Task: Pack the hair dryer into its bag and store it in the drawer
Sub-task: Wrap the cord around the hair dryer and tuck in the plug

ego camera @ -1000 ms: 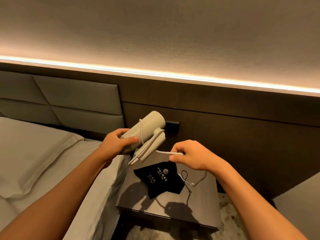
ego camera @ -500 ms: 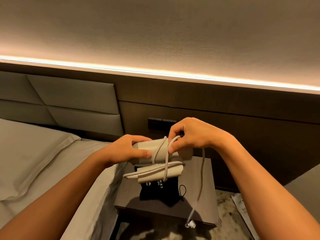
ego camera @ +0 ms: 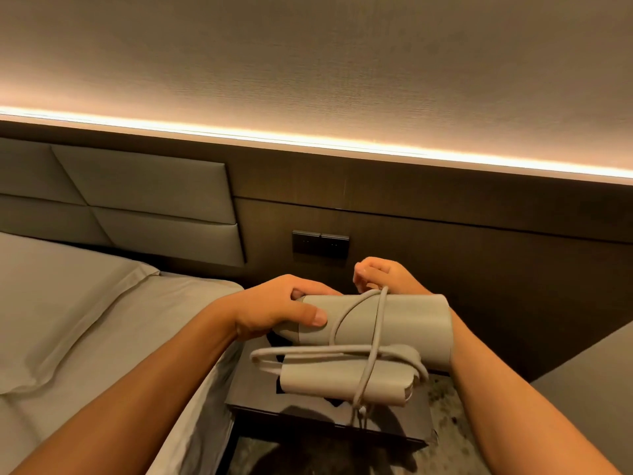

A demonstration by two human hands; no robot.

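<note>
A beige hair dryer (ego camera: 394,323) with its handle folded underneath lies level in the air above the nightstand (ego camera: 253,392). My left hand (ego camera: 274,310) grips the barrel's left end. My right hand (ego camera: 383,275) sits behind the barrel, its fingers pinched on the beige cord (ego camera: 376,337). The cord runs in loops around barrel and handle, and its tail hangs down below. Of the black bag (ego camera: 279,385) only a small dark patch shows on the nightstand beneath the dryer. No drawer front is in view.
A bed with grey sheets and a pillow (ego camera: 68,303) lies on the left, touching the nightstand. A padded headboard (ego camera: 137,200) and a dark wood wall panel with a switch plate (ego camera: 320,243) stand behind. Patterned carpet (ego camera: 442,399) shows on the right.
The dryer has turned level and come closer to me. My right hand has carried the cord over the barrel to its far side, adding another loop; less cord hangs free.
</note>
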